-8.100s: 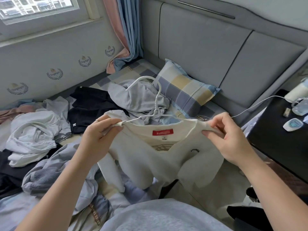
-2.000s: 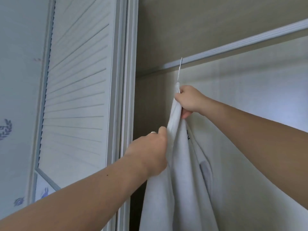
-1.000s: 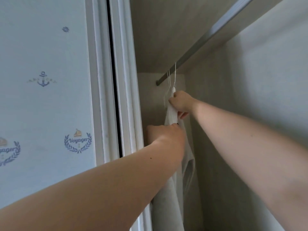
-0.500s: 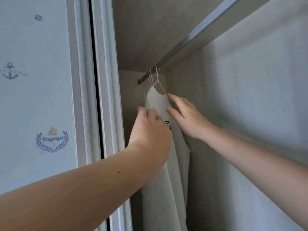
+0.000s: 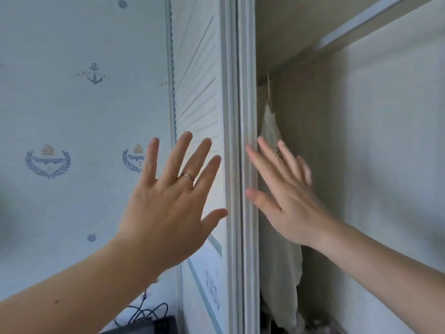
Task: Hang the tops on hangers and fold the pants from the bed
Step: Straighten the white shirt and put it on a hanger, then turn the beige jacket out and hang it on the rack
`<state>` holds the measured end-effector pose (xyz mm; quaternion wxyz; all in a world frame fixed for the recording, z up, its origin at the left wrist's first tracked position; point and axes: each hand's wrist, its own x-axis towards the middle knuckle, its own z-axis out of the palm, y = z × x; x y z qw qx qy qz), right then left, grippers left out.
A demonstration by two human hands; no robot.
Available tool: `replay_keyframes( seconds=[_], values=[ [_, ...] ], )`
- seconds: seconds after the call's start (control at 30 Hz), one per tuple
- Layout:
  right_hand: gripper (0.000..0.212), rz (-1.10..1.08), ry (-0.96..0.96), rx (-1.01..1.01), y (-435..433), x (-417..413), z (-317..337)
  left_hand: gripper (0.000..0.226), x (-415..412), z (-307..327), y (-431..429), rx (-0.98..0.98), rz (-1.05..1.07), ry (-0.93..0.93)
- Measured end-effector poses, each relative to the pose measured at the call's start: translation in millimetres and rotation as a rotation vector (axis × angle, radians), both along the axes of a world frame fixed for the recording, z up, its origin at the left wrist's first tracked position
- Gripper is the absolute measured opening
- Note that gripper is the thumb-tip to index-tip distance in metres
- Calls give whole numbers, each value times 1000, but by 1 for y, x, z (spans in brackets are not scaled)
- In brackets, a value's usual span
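A cream top (image 5: 271, 126) hangs on a thin white hanger (image 5: 268, 89) from the wardrobe rail (image 5: 342, 38), tucked at the rail's left end just behind the door frame. My left hand (image 5: 173, 196) is raised in front of the slatted door with its fingers spread and straight, holding nothing. My right hand (image 5: 286, 196) is held flat in front of the hanging top, fingers straight and blurred, with nothing in it; I cannot tell whether it touches the cloth. The bed and the other clothes are out of view.
The white slatted wardrobe door (image 5: 197, 92) and its frame (image 5: 243, 141) stand between my hands. Pale blue wallpaper with anchor and Voyager emblems (image 5: 48, 162) fills the left. Black cables and a dark object (image 5: 147, 319) lie at the bottom. The wardrobe's inner wall (image 5: 385, 165) is at the right.
Both hands have let go of the cream top and drawn back towards me with fingers spread. The top now hangs alone on the rail. The view has swung left.
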<state>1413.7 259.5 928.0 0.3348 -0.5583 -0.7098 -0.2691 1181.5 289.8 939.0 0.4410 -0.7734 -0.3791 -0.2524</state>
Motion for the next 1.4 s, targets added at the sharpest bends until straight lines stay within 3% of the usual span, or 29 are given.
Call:
replay_keyframes(
  seconds=[0.27,0.63,0.77,0.97,1.2,1.4],
  values=[
    [72,292,-14,-217,-56,-205,-69,82,-220,-106,-87,-305,236,-116],
    [72,812,-268,-621,-142,-494,-226,84,-461,-279,-289,-669,716,-578],
    [74,967,-430,-713,-173,-576,-281,87,-515,-341,-361,-749,944,-762],
    [78,1118,-522,-925,-204,-682,-359,91,-572,-417,-441,-791,1235,-1045],
    [80,1202,-623,-1128,-203,-805,-422,77,-644,-475,-479,-879,1460,-1337],
    [68,1238,-735,-1259,-199,-897,-458,71,-701,-494,-489,-875,1580,-1556]
  ],
)
